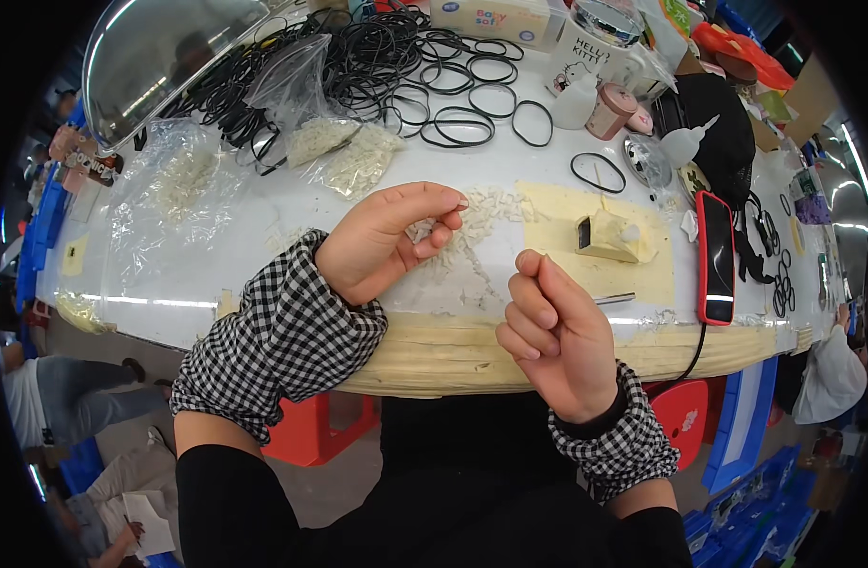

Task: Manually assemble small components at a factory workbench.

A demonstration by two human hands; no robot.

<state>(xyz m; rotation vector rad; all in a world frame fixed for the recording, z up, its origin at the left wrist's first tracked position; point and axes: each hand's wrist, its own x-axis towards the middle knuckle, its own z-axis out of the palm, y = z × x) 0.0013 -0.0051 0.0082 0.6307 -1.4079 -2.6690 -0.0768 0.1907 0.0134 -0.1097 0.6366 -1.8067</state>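
Note:
My left hand (pixel 388 239) is raised over the table, thumb and forefinger pinched at their tips. Anything between them is too small to make out. Under and beside it lie loose small whitish pieces (pixel 479 220). To the right, above the table's front edge, my right hand (pixel 562 331) has its fingers curled and the thumb pressed to the forefinger; what it pinches, if anything, is hidden. Just beyond it a yellow-wrapped block (pixel 606 237) with a dark end rests on a yellow sheet (pixel 547 199). A thin metal rod (pixel 616 298) shows beside the right hand.
Clear bags of whitish pieces (pixel 360 161) lie beyond my left hand. Many black rubber rings (pixel 462 125) are heaped at the back. A red-cased phone (pixel 716 257), a squeeze bottle (pixel 576 102) and a pink jar (pixel 611 112) stand or lie at right. Red stools (pixel 311 431) are below the table.

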